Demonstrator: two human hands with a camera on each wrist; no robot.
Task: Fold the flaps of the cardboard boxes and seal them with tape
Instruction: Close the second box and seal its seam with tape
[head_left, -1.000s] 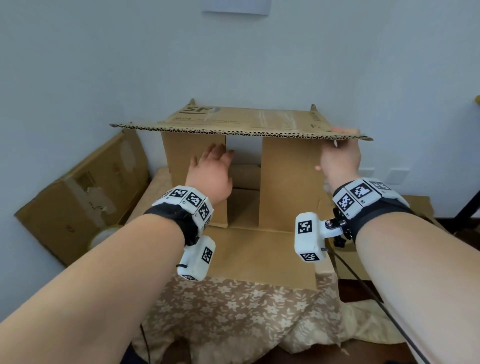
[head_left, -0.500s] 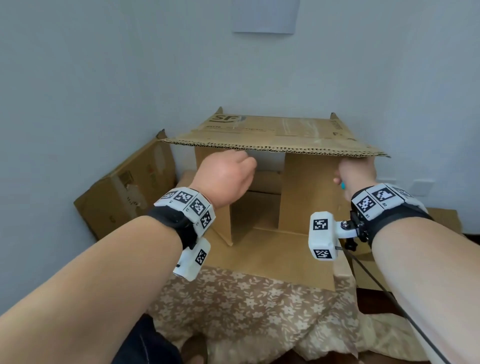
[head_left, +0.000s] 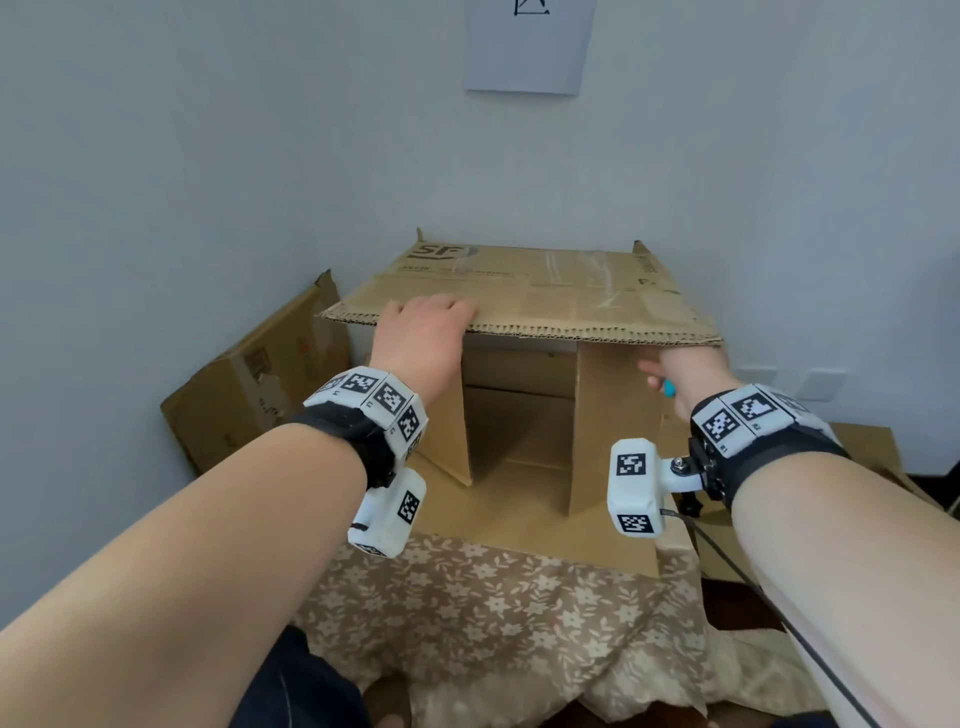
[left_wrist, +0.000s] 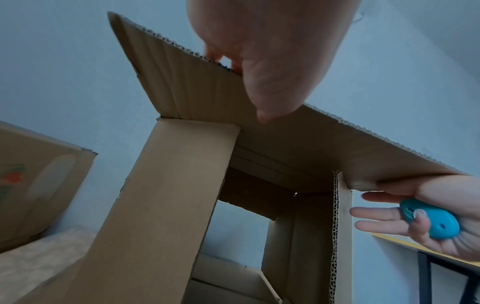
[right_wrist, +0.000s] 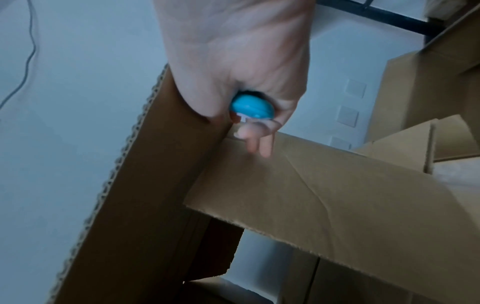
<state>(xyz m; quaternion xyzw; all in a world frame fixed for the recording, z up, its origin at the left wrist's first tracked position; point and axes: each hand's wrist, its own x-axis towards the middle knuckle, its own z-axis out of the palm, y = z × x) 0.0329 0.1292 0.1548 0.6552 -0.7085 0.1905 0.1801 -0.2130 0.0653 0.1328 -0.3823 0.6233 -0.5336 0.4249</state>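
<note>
A cardboard box lies on its side, its mouth facing me. Its top flap (head_left: 545, 296) sticks out level toward me. My left hand (head_left: 421, 332) grips that flap's front edge near the left corner, fingers on top and thumb beneath (left_wrist: 262, 98). The left side flap (head_left: 447, 431) and right side flap (head_left: 608, 415) are turned inward; the bottom flap (head_left: 519, 519) lies flat. My right hand (head_left: 685, 369) is under the top flap's right end, holding a small blue cutter (left_wrist: 428, 220) in its palm, the other fingers stretched toward the right side flap (right_wrist: 337, 185).
Another cardboard box (head_left: 260, 374) leans against the wall at left. Flattened cardboard (head_left: 862, 447) lies at right. A floral cloth (head_left: 493, 623) covers the table under the box. The wall stands close behind the box, with a paper sheet (head_left: 530, 47) and sockets (head_left: 826, 382).
My left hand has left the left side flap and risen to grip the top flap's front edge. My right hand has slipped from the flap's edge to beneath it.
</note>
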